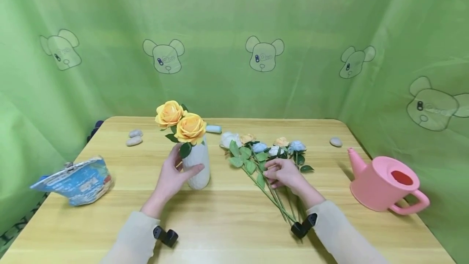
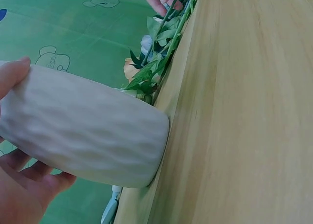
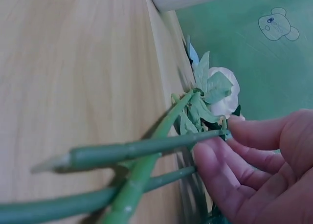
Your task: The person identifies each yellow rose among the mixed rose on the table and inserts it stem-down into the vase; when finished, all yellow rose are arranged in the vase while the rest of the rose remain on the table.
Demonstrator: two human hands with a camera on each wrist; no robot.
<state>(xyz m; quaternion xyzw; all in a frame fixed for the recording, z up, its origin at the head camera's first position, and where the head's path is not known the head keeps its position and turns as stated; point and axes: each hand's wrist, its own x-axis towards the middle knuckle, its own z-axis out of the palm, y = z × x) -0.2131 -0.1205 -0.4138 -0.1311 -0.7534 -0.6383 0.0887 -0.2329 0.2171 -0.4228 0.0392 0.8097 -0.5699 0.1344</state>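
Note:
A white textured vase point(image 1: 197, 166) stands on the wooden table point(image 1: 227, 215) with two orange-yellow roses point(image 1: 181, 123) in it. My left hand point(image 1: 175, 172) grips the vase point(image 2: 83, 128) around its side, thumb on one flank and fingers on the other. To the right lies a bunch of artificial flowers point(image 1: 261, 150) in white, blue and peach, with long green stems point(image 1: 278, 201). My right hand point(image 1: 283, 173) rests on this bunch and pinches one green stem point(image 3: 146, 148) between thumb and fingers, slightly above the tabletop.
A pink watering can point(image 1: 384, 182) stands at the right. A blue printed bag point(image 1: 77, 180) lies at the left edge. Small grey stones point(image 1: 134, 137) sit at the back left and another stone point(image 1: 335, 141) at the back right. Green curtain surrounds the table.

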